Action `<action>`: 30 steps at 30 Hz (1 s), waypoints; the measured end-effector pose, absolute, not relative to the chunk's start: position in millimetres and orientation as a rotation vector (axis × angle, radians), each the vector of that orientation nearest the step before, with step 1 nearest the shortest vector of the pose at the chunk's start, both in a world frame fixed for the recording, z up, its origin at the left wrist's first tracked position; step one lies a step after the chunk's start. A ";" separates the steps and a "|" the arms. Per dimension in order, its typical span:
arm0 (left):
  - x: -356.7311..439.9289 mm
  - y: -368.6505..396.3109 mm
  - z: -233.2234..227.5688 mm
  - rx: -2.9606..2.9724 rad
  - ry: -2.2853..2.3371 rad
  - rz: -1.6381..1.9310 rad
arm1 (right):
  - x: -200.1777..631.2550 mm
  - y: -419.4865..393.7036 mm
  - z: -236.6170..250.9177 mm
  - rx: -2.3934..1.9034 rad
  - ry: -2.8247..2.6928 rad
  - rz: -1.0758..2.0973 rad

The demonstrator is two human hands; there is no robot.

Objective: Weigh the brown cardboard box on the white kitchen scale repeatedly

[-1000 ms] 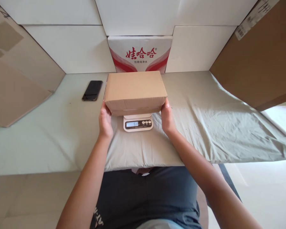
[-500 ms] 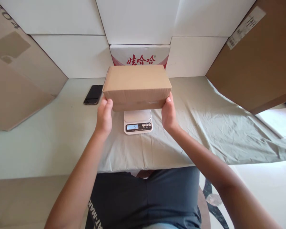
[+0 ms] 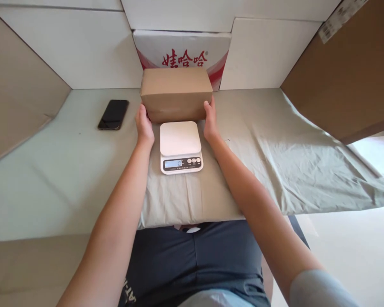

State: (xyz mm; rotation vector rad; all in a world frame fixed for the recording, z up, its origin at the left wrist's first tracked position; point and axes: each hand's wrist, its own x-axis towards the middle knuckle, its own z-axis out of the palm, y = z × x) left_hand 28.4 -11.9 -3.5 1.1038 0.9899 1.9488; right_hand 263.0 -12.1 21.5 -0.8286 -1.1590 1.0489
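Pale table (image 3: 51, 179), grey-green cloth (image 3: 275, 162) over it, black phone (image 3: 113, 114), white scale (image 3: 180, 147), cardboard box (image 3: 176, 94).

You have a matt brown cardboard box (image 3: 176, 94), a smooth white plastic scale (image 3: 180, 146), a glossy black phone (image 3: 113, 114), and creased matt cloth (image 3: 275, 149) over the desk.

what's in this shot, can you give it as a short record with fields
left hand: on the left end of the cardboard box
right hand: on the box's right end
box position: behind the scale, in front of the red-and-white carton
scale: white, platform bare, on the grey-green cloth
phone: black, flat, left of the box
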 end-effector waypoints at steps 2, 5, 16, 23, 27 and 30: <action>25.6 -9.8 -7.8 1.084 1.041 1.890 | 264.1 -1.7 9.0 -0.819 -1.060 1.079; 22.5 -6.1 -11.0 1.072 1.091 1.833 | 265.2 7.2 -2.6 -0.792 -0.994 1.119; 20.1 -5.6 -13.6 0.974 1.138 1.820 | 263.5 -1.0 4.9 -0.799 -1.026 1.170; 21.7 -9.7 -9.0 0.946 1.156 1.808 | 263.9 -6.7 8.2 -0.804 -1.077 1.134; 19.3 -9.0 -10.5 0.944 1.151 1.817 | 265.6 -2.3 4.4 -0.789 -1.090 1.119; 12.5 -6.0 -16.1 0.967 1.138 1.844 | 267.2 3.2 1.0 -0.790 -1.050 1.102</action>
